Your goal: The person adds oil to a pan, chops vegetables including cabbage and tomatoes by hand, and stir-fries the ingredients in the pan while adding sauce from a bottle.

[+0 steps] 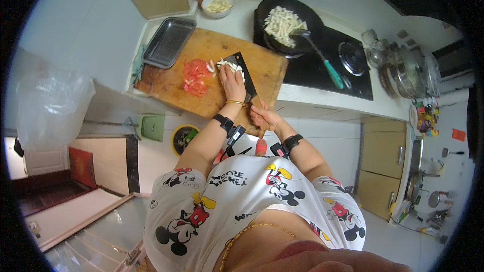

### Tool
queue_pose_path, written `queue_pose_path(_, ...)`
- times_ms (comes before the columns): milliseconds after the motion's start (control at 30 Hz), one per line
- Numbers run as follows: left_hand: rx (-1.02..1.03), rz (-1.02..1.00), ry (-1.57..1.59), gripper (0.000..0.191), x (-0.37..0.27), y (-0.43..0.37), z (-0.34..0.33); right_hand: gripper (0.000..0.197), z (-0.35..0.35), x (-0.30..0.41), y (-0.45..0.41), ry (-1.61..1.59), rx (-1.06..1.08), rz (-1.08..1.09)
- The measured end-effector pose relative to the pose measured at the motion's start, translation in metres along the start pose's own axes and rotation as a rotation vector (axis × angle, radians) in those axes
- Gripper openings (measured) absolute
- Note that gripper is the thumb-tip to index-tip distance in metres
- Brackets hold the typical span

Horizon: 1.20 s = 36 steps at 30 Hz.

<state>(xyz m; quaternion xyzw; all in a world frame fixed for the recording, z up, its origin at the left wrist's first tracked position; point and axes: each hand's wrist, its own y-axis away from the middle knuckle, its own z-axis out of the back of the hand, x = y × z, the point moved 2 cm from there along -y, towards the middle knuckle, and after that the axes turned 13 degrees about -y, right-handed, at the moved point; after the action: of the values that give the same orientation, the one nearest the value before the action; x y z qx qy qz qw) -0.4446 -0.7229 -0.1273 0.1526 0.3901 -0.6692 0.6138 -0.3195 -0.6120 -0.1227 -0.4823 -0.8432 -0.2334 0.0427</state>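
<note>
My right hand [264, 116] grips the wooden handle of a cleaver [247, 77], whose dark, broad blade lies nearly flat over the cutting board [204, 41]. On the blade rests a pile of white food strips [235, 66]. My left hand [231, 84] presses its fingers down on these strips, and its palm covers part of the blade. To the left of that hand, chopped tomato [195, 78] is spread on the board. A few loose white pieces [210, 67] sit at the tomato's right edge.
A black wok [315, 18] holding white strips and a turquoise-handled spatula [332, 74] stands on the black cooktop [302, 75]. Behind the board is a white bowl [218, 6] of pale slices. A dark tray [169, 43] overlaps the board's left corner. Metal pots [402, 75] stand far right.
</note>
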Motion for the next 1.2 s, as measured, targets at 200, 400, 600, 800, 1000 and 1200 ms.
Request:
queue_pose_path(200, -0.036, -0.213, 0.170, 0.056, -0.112, -0.044, -0.017, 0.021, -0.025, 0.085, 0.042, 0.101, 0.004, 0.237)
queue_pose_path(400, 0.149, -0.259, 0.598, 0.059, -0.215, -0.129, -0.057, 0.023, -0.082, 0.193, 0.069, 0.446, -0.131, 0.600)
queue_pose_path(600, 0.552, 0.385, 1.281, 0.065, -0.188, -0.166, -0.128, 0.056, -0.044, 0.253, 0.022, 1.181, -0.652, 0.771)
queue_pose_path(800, 0.579, 0.387, 1.455, 0.060, -0.168, -0.163, -0.119, 0.052, -0.056, 0.252, 0.026, 1.043, -0.573, 0.888)
queue_pose_path(1000, 0.514, 0.512, 1.750, 0.048, -0.118, -0.122, -0.042, 0.044, -0.091, 0.200, 0.042, 0.770, -0.310, 0.784)
queue_pose_path(1200, 0.084, 0.624, 1.088, 0.030, 0.029, -0.068, 0.040, 0.026, -0.056, 0.101, 0.016, 0.506, -0.175, 0.259)
